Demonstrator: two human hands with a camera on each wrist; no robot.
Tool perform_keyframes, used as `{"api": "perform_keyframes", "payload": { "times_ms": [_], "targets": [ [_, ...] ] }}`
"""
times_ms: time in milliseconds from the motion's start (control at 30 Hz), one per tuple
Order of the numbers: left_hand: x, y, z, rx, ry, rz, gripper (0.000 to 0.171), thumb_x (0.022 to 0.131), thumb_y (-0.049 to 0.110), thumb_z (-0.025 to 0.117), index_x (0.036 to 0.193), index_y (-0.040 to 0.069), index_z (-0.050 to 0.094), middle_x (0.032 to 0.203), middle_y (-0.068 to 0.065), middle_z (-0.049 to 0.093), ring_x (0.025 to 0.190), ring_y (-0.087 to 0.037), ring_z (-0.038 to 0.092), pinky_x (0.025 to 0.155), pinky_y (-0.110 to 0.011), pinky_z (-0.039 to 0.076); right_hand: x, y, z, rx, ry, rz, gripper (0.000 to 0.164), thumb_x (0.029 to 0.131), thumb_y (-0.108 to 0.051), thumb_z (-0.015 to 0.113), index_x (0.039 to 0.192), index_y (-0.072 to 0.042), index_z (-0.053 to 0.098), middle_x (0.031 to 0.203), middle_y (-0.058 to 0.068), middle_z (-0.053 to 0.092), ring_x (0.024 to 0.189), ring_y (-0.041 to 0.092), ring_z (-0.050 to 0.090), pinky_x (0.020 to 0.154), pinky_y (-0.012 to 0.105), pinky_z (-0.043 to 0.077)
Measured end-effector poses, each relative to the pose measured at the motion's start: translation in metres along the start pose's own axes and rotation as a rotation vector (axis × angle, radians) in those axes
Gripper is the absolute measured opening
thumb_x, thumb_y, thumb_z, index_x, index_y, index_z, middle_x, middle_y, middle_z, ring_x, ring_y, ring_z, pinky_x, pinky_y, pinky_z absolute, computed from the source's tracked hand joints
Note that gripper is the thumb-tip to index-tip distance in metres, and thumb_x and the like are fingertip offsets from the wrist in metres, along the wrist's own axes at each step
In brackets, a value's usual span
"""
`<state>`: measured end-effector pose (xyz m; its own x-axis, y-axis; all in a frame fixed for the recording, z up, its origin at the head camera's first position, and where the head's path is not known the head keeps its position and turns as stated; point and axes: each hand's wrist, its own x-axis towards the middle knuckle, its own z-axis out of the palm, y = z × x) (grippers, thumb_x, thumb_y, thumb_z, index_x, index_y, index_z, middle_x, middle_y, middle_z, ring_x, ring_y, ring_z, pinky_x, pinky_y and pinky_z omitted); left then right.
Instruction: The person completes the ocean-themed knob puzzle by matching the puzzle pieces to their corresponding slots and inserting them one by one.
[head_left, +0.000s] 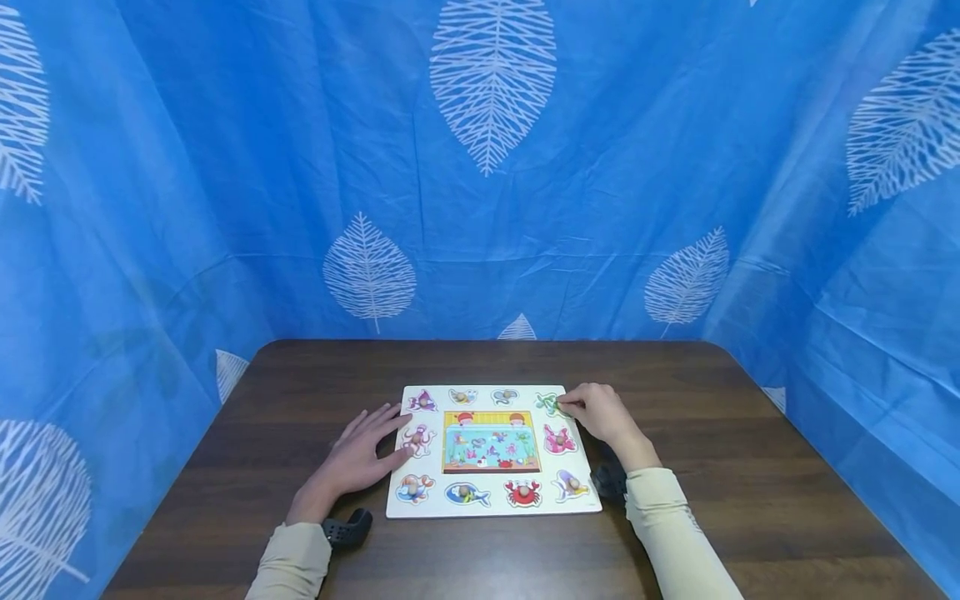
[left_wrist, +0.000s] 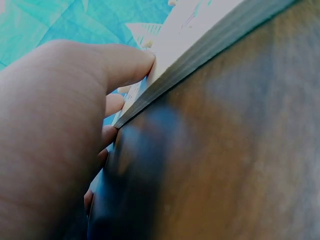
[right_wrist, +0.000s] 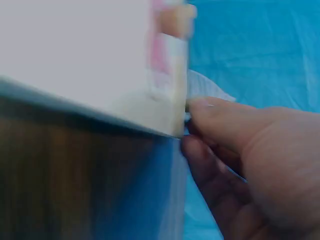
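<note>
A white wooden knob puzzle board (head_left: 495,507) lies on the table, with sea-animal pieces around a printed aquarium picture (head_left: 491,442). My left hand (head_left: 363,450) rests along its left edge, fingers spread and fairly straight. In the left wrist view the thumb (left_wrist: 130,65) touches the board's face near the edge. At the far right corner my right hand (head_left: 603,414) pinches a green puzzle piece (head_left: 547,403) between thumb and fingertips; its knob is hidden by them. Just below it sits a pink piece (head_left: 559,440). The right wrist view shows the thumb (right_wrist: 220,117) at the board's edge.
Along the near side of the board are a red crab piece (head_left: 522,495) and a blue fish piece (head_left: 467,495). The dark wooden table (head_left: 750,467) extends on all sides. Blue cloth (head_left: 600,167) with white leaf prints hangs behind and beside it.
</note>
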<state>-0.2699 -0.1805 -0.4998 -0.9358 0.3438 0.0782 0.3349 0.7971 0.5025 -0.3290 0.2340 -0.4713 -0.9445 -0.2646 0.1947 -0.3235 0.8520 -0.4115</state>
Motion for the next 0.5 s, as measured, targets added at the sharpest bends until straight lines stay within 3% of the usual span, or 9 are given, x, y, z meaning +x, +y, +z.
{"api": "perform_keyframes", "payload": {
  "times_ms": [233, 500],
  "targets": [
    [0.0, 0.0, -0.001, -0.004, -0.001, -0.005, 0.066, 0.099, 0.049, 0.064, 0.154, 0.015, 0.05, 0.163, -0.018, 0.039, 0.155, -0.04, 0.028, 0.126, -0.064, 0.015, 0.002, -0.001, 0.016, -0.021, 0.144, -0.028, 0.018, 0.091, -0.009, 0.078, 0.109, -0.006, 0.082, 0.095, 0.01, 0.077, 0.086, 0.026, 0.072, 0.078, 0.045, 0.061],
    [0.002, -0.001, 0.002, -0.01, -0.006, -0.018, 0.066, 0.099, 0.048, 0.064, 0.154, 0.015, 0.049, 0.165, -0.016, 0.037, 0.156, -0.039, 0.026, 0.126, -0.063, 0.013, 0.0, 0.0, 0.02, -0.019, 0.181, -0.02, 0.019, 0.092, -0.009, 0.077, 0.111, -0.009, 0.082, 0.1, 0.009, 0.077, 0.09, 0.027, 0.073, 0.079, 0.046, 0.062]
  ]
}}
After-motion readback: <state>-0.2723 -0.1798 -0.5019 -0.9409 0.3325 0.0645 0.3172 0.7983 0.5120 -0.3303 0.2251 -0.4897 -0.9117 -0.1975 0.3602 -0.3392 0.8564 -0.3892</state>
